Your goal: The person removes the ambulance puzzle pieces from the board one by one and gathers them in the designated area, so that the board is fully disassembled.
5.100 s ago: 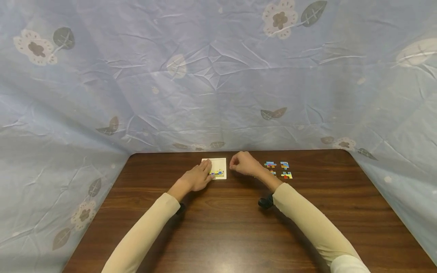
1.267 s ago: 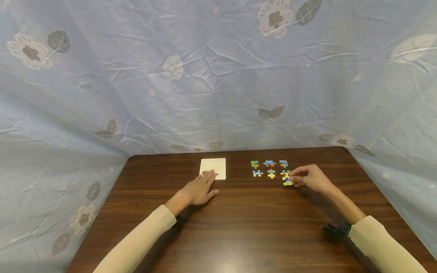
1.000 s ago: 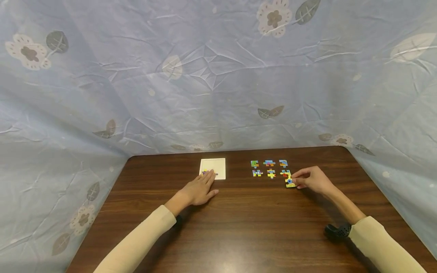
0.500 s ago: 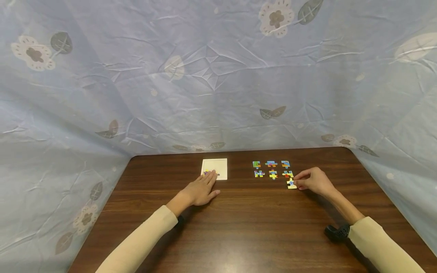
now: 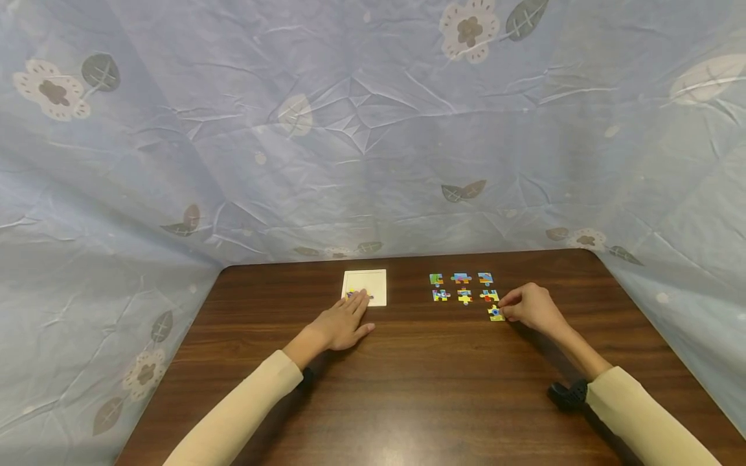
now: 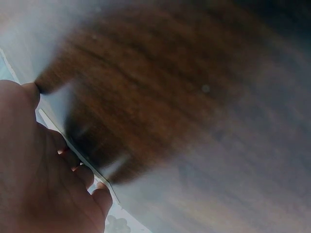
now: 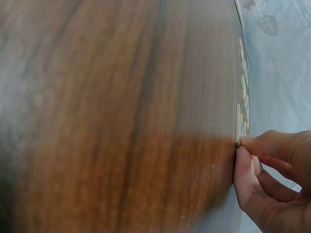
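My left hand (image 5: 339,325) lies flat with straight fingers over the lower left of a white square puzzle tray (image 5: 373,278) in the head view. A bit of a yellow and purple piece (image 5: 351,295) shows in the tray beside the fingers. To the right, my right hand (image 5: 533,307) pinches the edge of a yellow jigsaw piece (image 5: 495,312) with a blue circle on it. That piece is just in front of a red and yellow jigsaw piece (image 5: 489,295). In the right wrist view, thumb and forefinger meet at the edge of the jigsaw piece (image 7: 238,121).
Several more jigsaw pieces lie in two rows, among them a green one (image 5: 436,279), a blue one (image 5: 461,278) and a yellow one (image 5: 464,297). The brown wooden table (image 5: 396,388) ends at a floral curtain (image 5: 361,194) behind.
The right hand has gone from beside the tray to the right end of the rows. Lately it has drawn the blue-circle piece slightly towards me. The left hand has slid down the tray.
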Demonstrator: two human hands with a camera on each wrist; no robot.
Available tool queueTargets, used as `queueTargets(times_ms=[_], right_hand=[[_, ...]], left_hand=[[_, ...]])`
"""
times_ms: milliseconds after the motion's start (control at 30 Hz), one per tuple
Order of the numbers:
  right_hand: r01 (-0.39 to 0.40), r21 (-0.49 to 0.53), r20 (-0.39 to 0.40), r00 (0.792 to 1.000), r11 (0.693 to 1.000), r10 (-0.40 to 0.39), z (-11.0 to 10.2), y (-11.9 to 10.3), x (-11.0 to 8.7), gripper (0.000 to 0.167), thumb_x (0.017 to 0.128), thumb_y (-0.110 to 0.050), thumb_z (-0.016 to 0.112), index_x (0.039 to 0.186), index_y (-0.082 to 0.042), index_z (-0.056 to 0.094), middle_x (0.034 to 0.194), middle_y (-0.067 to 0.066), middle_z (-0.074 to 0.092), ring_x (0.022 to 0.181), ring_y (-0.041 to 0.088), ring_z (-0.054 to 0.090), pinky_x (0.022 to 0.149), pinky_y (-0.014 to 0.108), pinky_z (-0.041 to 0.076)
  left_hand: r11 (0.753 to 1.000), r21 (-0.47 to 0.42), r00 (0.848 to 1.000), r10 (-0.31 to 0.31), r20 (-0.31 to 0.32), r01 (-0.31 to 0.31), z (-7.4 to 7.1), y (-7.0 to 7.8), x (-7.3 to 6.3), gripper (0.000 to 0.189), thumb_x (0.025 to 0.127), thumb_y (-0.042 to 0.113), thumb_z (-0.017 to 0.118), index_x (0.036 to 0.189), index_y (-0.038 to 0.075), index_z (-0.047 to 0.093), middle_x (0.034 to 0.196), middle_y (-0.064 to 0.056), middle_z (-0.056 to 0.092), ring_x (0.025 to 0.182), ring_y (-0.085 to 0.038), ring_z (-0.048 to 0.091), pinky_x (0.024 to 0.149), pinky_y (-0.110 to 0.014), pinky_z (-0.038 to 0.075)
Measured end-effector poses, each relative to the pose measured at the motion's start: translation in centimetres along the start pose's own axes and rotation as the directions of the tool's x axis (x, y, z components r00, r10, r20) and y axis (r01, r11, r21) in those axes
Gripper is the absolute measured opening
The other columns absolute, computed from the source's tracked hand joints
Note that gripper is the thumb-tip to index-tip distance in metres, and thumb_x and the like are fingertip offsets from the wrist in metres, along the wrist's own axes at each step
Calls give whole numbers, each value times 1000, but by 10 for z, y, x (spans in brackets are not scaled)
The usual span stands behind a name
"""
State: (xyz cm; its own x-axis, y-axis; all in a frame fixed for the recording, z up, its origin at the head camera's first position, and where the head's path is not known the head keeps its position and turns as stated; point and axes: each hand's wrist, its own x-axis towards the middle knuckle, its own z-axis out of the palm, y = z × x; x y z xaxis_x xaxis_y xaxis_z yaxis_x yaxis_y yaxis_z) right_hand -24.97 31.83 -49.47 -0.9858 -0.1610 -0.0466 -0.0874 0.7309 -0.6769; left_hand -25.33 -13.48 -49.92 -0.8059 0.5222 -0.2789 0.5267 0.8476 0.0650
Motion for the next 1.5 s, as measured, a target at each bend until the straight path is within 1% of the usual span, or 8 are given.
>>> queueTargets(times_ms=[233,633,900,1000,1133,1200,1333,1500], right_hand=[[-31,12,-2,1000,999,31,1,-2,-2,13,92,-8,78,101,1,82,96,17,81,74,18,78,65,29,66],[-21,9,4,1000,1000,21,2,-1,-3,11,93,-7,77,100,2,81,97,19,81,75,18,78,64,29,65],[-76,166,44,997,983,70,-10,-7,3,19,100,-5,70,111,8,77,109,26,78,86,25,80,74,33,68],[-72,189,13,997,979,71,-16,-17,9,22,101,-8,70,114,8,76,109,25,78,88,27,80,77,36,68],[-28,187,-34,999,982,34,-17,-38,21,24,101,-14,71,115,5,77,107,22,79,87,30,80,78,40,68],[5,208,-42,999,978,4,-14,-51,27,24,101,-14,71,114,5,77,108,24,79,87,32,79,78,42,68],[54,253,-30,998,966,-48,-1,-79,40,24,100,-15,73,114,5,77,107,26,78,88,34,79,79,42,68],[90,285,15,995,954,-98,30,-114,58,21,99,-16,75,111,0,79,108,24,79,94,40,78,75,37,68]], left_hand=[[1000,3,1000,3,11,-3,-1,0,0,81,112,61,22,169,7,4,179,-11,0,168,-27,5,138,-47,12],[1000,4,1000,5,6,-5,-1,1,-3,81,112,60,22,169,6,5,179,-12,1,167,-28,6,138,-47,12],[1000,2,1000,5,3,-5,-1,2,-3,80,112,60,22,169,6,6,179,-12,1,167,-28,6,138,-47,13],[1000,-3,1000,4,6,-4,-1,2,-2,80,112,59,23,169,7,5,179,-12,1,167,-28,5,138,-47,12],[1000,-17,1000,-1,9,1,-2,3,-2,79,113,58,25,170,7,5,179,-11,0,168,-27,4,138,-47,11],[1000,-23,1000,-1,11,1,-3,3,-2,78,113,57,26,170,7,6,179,-12,1,168,-28,5,138,-47,12],[999,-33,1000,-1,11,1,-6,3,0,80,112,57,30,169,6,9,179,-13,3,167,-28,7,138,-46,14],[999,-40,1000,1,0,-1,-11,1,0,82,111,58,35,169,5,9,179,-15,4,167,-29,7,138,-46,15]])
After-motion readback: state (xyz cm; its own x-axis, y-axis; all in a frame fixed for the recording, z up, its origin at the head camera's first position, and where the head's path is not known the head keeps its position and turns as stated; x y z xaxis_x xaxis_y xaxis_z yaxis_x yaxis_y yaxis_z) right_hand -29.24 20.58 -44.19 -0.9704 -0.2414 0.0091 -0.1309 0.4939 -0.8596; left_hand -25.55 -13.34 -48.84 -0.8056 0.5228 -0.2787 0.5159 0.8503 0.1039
